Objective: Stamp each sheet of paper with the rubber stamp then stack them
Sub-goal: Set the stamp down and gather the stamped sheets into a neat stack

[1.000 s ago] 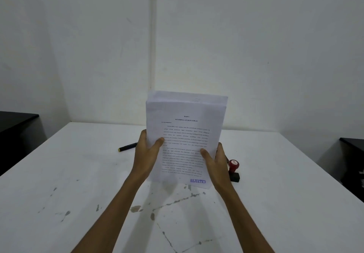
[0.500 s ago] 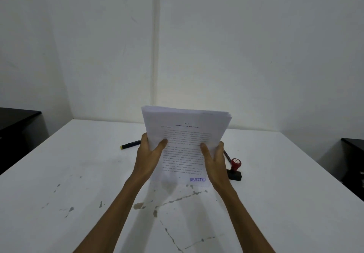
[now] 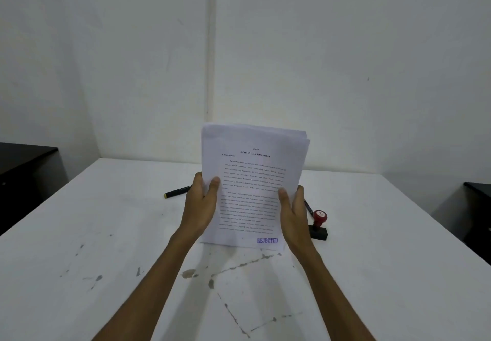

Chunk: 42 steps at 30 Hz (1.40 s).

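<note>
A stack of printed paper sheets [image 3: 252,181] stands upright on its lower edge on the white table [image 3: 106,234]. The front sheet bears a purple "REJECTED" stamp mark at its lower right. My left hand [image 3: 199,208] grips the stack's left edge and my right hand [image 3: 292,216] grips its right edge, thumbs on the front. The rubber stamp [image 3: 318,225], red knob on a black base, stands on the table just right of my right hand.
A black marker with a yellow end [image 3: 176,192] lies behind my left hand. Another pen [image 3: 308,207] lies partly hidden behind the stack. Dark furniture stands at the far left [image 3: 24,176] and far right [image 3: 478,208]. White walls close behind the table.
The stack dipped down toward the table half a second ago, then came back up to upright. Both hands kept their hold on its edges.
</note>
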Each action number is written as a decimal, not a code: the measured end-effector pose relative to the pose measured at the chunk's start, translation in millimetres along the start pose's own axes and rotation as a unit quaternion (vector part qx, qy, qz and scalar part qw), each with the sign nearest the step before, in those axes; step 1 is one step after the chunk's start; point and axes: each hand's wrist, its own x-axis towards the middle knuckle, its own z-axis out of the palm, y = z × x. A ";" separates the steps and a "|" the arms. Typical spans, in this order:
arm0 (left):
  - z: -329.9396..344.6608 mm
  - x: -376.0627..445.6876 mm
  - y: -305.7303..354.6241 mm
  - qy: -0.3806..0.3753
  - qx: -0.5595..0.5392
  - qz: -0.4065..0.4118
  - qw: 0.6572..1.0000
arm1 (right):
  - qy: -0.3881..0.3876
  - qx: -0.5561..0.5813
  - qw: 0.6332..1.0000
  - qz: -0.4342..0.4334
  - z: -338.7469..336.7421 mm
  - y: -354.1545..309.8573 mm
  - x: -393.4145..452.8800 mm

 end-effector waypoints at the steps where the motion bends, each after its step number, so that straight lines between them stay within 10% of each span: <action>1: 1.3 -0.2 0.3 0.008 -0.004 0.004 1.000 | 0.005 0.000 1.000 0.001 0.4 -0.9 0.1; 42: -1.1 -19.5 -27.1 -0.029 -0.024 -0.027 0.999 | -0.003 -0.018 1.000 0.023 -1.8 19.9 -7.3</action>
